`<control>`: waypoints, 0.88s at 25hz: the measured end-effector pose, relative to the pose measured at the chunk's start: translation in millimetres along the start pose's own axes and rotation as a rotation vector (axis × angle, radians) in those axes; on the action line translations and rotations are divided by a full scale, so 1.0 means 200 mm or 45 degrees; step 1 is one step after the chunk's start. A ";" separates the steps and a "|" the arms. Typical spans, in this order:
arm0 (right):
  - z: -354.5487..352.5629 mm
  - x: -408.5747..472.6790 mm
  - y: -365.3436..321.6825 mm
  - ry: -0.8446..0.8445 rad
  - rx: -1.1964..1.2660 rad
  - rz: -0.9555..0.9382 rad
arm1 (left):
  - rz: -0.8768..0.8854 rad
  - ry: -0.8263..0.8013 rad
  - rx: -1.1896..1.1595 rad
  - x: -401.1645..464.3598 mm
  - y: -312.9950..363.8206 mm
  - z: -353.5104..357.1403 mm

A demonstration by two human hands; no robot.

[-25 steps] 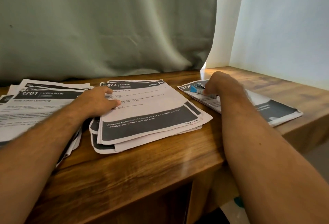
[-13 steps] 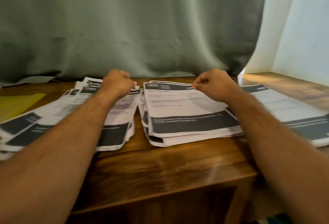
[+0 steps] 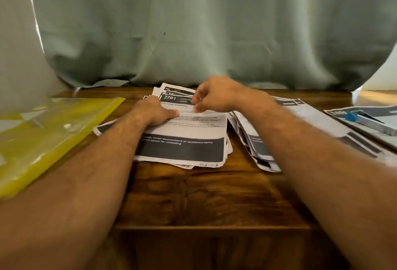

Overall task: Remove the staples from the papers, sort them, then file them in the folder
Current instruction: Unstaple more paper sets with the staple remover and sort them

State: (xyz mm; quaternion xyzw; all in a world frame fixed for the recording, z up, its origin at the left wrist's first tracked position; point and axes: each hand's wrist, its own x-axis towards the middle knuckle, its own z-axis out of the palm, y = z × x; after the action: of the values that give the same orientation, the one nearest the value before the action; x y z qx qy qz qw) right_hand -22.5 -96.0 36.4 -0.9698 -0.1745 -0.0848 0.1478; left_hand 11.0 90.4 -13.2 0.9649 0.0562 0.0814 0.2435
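A pile of printed papers (image 3: 182,136), its top sheet headed "2701", lies in the middle of the wooden table (image 3: 204,194). My left hand (image 3: 156,112) holds the pile at its left edge, thumb on the top sheet. My right hand (image 3: 214,94) is curled over the pile's upper part, and its thumb and forefinger pinch the top sheet near the heading. A second paper pile (image 3: 253,141) lies just to the right, partly under my right forearm. At the left lies the yellow plastic folder (image 3: 43,136).
At the far right a third paper pile (image 3: 343,128), headed "3800", carries a metal staple remover (image 3: 365,121) with a blue knob. A grey-green curtain (image 3: 204,33) hangs behind the table. The table's front edge runs just below my forearms.
The view swung left, bringing the yellow folder in. Both hands left the middle and right piles and came onto the "2701" pile. The staple remover stays on the "3800" pile.
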 end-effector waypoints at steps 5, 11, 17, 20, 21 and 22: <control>0.17 0.04 0.00 -0.011 -0.079 0.105 | -0.019 -0.051 0.005 0.08 -0.04 -0.01; 0.17 0.01 0.06 -0.042 0.131 0.117 | -0.037 0.055 0.343 0.09 -0.10 -0.07; 0.15 -0.01 0.09 -0.122 0.290 0.058 | -0.208 0.203 0.366 -0.03 -0.10 -0.14; 0.15 0.00 0.10 -0.123 0.309 0.031 | -0.055 0.299 0.293 -0.02 -0.06 -0.12; 0.15 0.00 0.10 -0.119 0.314 0.032 | -0.010 0.261 0.178 -0.02 -0.05 -0.11; 0.15 0.01 0.10 -0.118 0.316 0.035 | 0.011 0.208 0.073 -0.02 -0.04 -0.09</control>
State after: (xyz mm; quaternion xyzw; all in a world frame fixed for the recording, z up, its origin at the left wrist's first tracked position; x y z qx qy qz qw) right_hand -10.5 -104.2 2.2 -0.9493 -0.1769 -0.0157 0.2595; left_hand 3.1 105.9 -1.2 0.9618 0.0738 0.1592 0.2101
